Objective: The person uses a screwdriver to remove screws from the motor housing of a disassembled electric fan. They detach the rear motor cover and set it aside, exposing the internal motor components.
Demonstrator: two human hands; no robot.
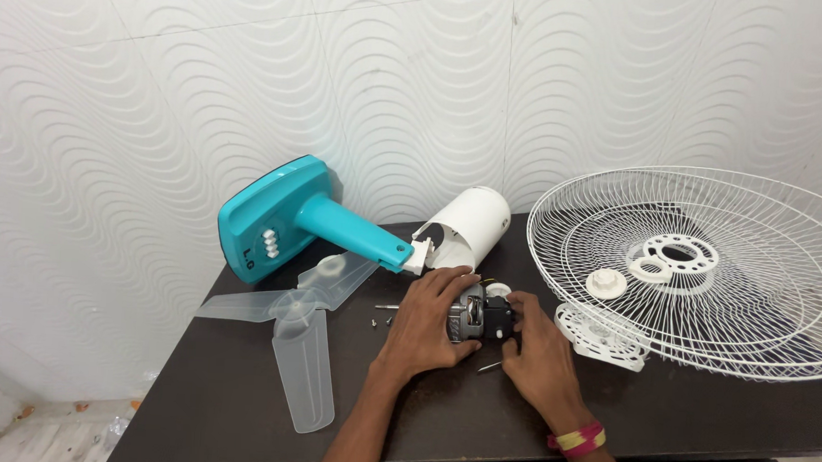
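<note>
Right now both of your hands meet on the fan motor (478, 314), which sits on the dark tabletop (234, 390) just below the middle of the frame. Your left hand (428, 321) lies over the motor's left side, its grip wrapped around the metal body with the fingers curled across the top. Your right hand (538, 350) comes in from the lower right, its grip pinching the black part at the motor's right end between thumb and fingertips. A red and yellow band (576, 440) circles that wrist.

Just above the motor, the white cylindrical housing (463, 229) lies on its side, joined to the teal fan stand (290, 217), which leans toward the upper left of the frame against the patterned wall. The clear three-blade propeller (298, 324) lies flat at the left of the tabletop. A few small screws (380, 319) rest between the propeller and your left hand, and a thin metal pin (489, 366) lies just below the motor.

At the right of the frame, the white wire guard (709, 270) holds a white ring plate (679, 254) and a round white nut (607, 283). A white ribbed plastic piece (602, 335) lies at its lower left edge, near your right hand.
</note>
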